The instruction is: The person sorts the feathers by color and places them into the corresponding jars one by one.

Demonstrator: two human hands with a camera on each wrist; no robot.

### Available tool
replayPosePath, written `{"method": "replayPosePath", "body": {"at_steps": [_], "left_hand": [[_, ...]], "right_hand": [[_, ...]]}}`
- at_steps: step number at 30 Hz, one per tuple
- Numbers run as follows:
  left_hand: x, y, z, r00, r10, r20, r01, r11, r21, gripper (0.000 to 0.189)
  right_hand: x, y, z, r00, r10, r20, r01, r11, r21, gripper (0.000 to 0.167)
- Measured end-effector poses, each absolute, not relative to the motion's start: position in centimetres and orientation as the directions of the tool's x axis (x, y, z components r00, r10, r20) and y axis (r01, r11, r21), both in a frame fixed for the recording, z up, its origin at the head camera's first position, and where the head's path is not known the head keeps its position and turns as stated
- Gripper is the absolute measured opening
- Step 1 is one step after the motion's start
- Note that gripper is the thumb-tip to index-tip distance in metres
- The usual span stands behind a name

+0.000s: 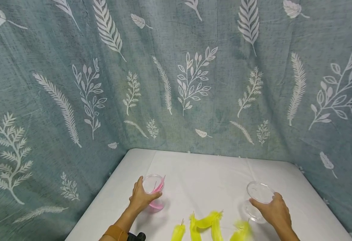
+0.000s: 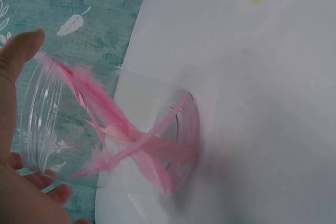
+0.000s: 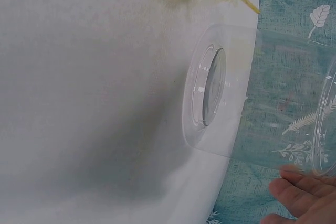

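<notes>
My left hand (image 1: 142, 196) grips a clear plastic jar (image 2: 68, 166) near its threaded rim, thumb on one side and fingers on the other. Several pink feathers (image 2: 123, 124) lie crossed inside that jar, one tip reaching up to the mouth. Over on the right side, my right hand (image 1: 274, 211) holds a second clear jar (image 3: 241, 98) around the top, and no feathers show in it. Both jars have their bases toward the white table. Between the hands lie several yellow feathers (image 1: 204, 223), closer to my body; the rightmost yellow feather (image 1: 241, 231) looks blurred beside the right jar.
A white cloth covers the table (image 1: 206, 180). Blue-green curtain (image 1: 176, 134) with white leaf prints hangs behind it and along both sides. An orange-brown sleeve cuff (image 1: 118, 232) and a small black object (image 1: 140, 236) show by my left wrist.
</notes>
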State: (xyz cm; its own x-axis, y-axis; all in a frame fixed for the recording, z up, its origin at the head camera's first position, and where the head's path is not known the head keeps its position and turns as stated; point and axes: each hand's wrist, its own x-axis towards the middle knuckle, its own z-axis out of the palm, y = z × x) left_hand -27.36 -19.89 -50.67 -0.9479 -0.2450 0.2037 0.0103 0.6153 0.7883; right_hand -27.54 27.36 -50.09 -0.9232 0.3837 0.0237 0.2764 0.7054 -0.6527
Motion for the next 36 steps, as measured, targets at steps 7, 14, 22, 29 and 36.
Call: {"method": "replayPosePath", "body": {"at_steps": [7, 14, 22, 29, 36], "left_hand": [[-26.8, -19.8, -49.4, -0.936, -0.258, 0.242, 0.041, 0.599, 0.799, 0.107], [-26.5, -19.4, -47.4, -0.916, -0.248, 0.317, 0.111, 0.601, 0.792, 0.096], [-25.9, -18.0, -45.6, -0.874, -0.215, 0.436, 0.228, 0.611, 0.758, 0.083], [-25.7, -16.2, -44.7, -0.862, -0.110, 0.495, 0.351, 0.576, 0.738, 0.076], [-25.3, -14.3, -45.0, -0.901, 0.041, 0.432, 0.386, 0.529, 0.755, 0.070]], "right_hand": [[-27.6, 27.3, -49.9, -0.925, 0.381, 0.018, 0.278, 0.706, -0.652, 0.134], [-27.6, 27.5, -49.8, -0.932, 0.361, 0.027, 0.258, 0.714, -0.651, 0.131], [-27.8, 27.3, -49.9, -0.926, 0.377, 0.020, 0.276, 0.713, -0.644, 0.130], [-27.7, 27.3, -50.0, -0.924, 0.383, 0.014, 0.285, 0.711, -0.643, 0.130], [-27.7, 27.2, -50.0, -0.918, 0.396, 0.013, 0.292, 0.699, -0.653, 0.132]]}}
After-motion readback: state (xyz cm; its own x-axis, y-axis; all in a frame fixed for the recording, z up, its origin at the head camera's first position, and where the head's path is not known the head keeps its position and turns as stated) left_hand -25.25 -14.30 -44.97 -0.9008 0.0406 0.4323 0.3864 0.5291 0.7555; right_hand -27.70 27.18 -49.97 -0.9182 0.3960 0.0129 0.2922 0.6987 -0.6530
